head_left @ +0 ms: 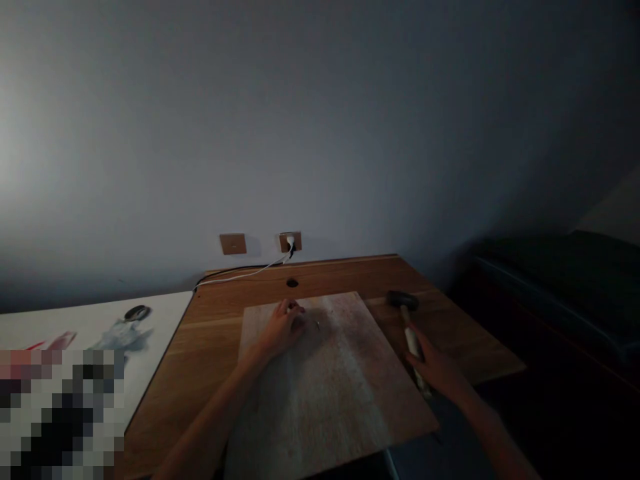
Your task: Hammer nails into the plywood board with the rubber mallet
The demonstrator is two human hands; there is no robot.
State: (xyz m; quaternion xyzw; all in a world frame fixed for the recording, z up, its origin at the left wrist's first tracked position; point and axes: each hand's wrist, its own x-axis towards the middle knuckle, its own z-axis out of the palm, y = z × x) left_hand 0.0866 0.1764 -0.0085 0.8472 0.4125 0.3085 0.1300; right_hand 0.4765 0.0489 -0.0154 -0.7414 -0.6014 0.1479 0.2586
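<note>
A flat wooden board (330,387) lies on the brown wooden table. Toward its far left part rests my left hand (284,327), fingers curled together; whatever they may hold is too dim and small to make out. Just right of those fingers a small shiny piece, like a nail (317,325), shows on the board. My right hand (431,360) grips the pale handle of a mallet (403,300) beside the board's right edge. The mallet's dark, thick head points away from me, above or on the table; I cannot tell which.
A brown table (200,353) carries the board. Behind it, a white plug (291,241) sits in a wall socket, with cables (245,274) along the back edge. On a white surface (170,320) at left lie a tape roll (137,313) and crumpled plastic (123,337).
</note>
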